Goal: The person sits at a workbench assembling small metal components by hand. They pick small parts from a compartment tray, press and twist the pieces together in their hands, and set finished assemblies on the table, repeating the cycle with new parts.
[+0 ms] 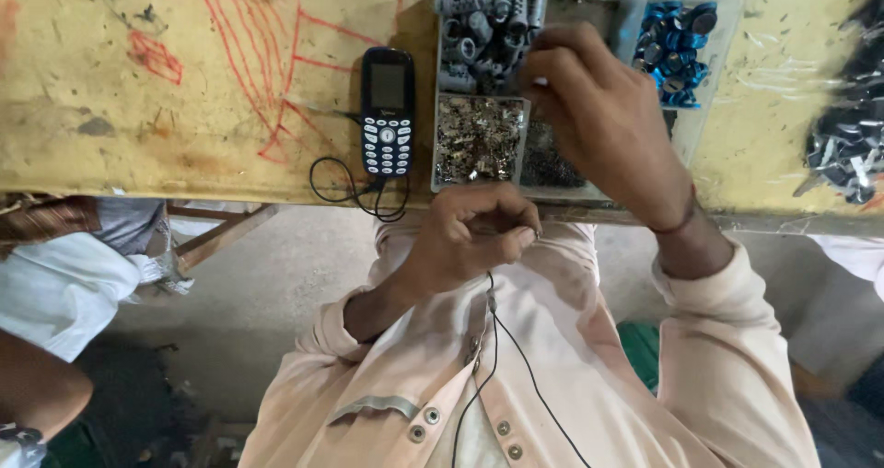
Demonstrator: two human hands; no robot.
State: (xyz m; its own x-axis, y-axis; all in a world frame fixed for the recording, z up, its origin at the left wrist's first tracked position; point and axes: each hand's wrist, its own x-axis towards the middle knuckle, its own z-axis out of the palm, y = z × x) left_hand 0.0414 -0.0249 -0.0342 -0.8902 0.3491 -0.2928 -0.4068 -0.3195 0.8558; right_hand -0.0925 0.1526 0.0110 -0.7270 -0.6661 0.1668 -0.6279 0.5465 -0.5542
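My right hand (599, 122) reaches into a clear compartment tray (626, 12) on the yellow table, its fingertips bent down at the edge of a heap of grey cylindrical parts (474, 30). Whether it holds one is hidden by the fingers. My left hand (465, 238) hovers just off the table's near edge, in front of my chest, with the fingers curled tight and pinching what looks like a small metal part at the fingertips. Other compartments hold blue round parts (677, 49) and small shiny metal bits (479, 141).
A dark keypad phone (387, 109) lies left of the tray, its black cable (354, 192) looping over the table edge. Dark loose parts (847, 146) are heaped at the right. An earphone wire (493, 357) hangs down my shirt. Another person's arm (37, 385) is at the lower left.
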